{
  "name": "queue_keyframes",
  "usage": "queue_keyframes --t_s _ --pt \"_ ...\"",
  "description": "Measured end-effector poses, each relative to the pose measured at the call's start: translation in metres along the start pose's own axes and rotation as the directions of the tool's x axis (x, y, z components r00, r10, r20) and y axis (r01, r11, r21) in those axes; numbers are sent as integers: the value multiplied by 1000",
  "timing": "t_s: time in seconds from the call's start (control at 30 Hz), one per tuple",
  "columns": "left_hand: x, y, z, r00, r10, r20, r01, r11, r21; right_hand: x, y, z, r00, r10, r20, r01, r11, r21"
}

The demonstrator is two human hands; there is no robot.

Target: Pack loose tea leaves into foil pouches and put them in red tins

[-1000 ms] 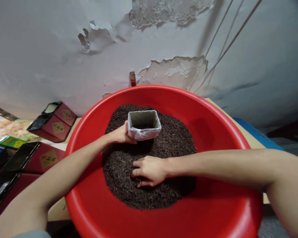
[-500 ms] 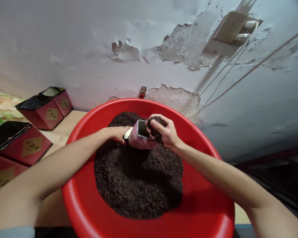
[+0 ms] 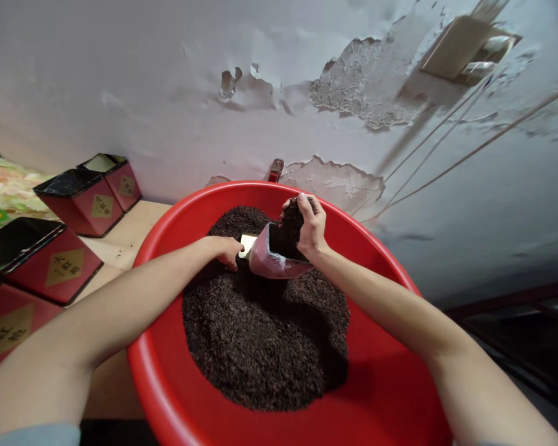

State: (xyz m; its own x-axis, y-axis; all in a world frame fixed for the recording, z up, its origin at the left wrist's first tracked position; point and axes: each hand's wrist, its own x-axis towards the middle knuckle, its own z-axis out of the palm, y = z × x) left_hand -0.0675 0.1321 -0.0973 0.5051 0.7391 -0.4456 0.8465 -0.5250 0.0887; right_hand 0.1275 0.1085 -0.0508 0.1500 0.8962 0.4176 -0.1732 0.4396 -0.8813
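A large red plastic tub (image 3: 390, 359) holds a heap of dark, dry loose tea leaves (image 3: 260, 353). Above the heap is a pinkish, square-mouthed container (image 3: 279, 263), with a bright yellowish patch on its left side. My left hand (image 3: 227, 251) grips it by that side, fingers partly hidden. At the container's mouth, my right hand (image 3: 312, 226) is curled around a clump of tea leaves, turned up on edge. Dark leaves show between the palm and the opening. The container's underside is in shadow.
Several red tins with gold diamond labels, such as an open tin (image 3: 46, 263), stand on a wooden surface (image 3: 106, 254) at left. Behind the tub rises a wall (image 3: 167, 111) with peeling paint, a socket box (image 3: 465, 49) and hanging cords (image 3: 451, 158).
My right hand has risen and tipped upright over the container's mouth with the tea leaves. My left hand stays on the container. The whole view has shifted slightly.
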Motion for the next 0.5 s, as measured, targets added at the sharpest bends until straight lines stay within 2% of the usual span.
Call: queue_keyframes --t_s 0.1,0.27,0.5 --pt "2 -1 2 1000 9 -16 -9 1000 -2 2 1 0 1000 12 12 -12 1000 2" --pt "0 2 1 1000 4 25 -4 1000 15 2 2 0 999 23 42 -25 999 36" --pt "1 1 1 1000 -10 26 10 1000 24 0 -1 1 995 17 95 -19 1000 15"
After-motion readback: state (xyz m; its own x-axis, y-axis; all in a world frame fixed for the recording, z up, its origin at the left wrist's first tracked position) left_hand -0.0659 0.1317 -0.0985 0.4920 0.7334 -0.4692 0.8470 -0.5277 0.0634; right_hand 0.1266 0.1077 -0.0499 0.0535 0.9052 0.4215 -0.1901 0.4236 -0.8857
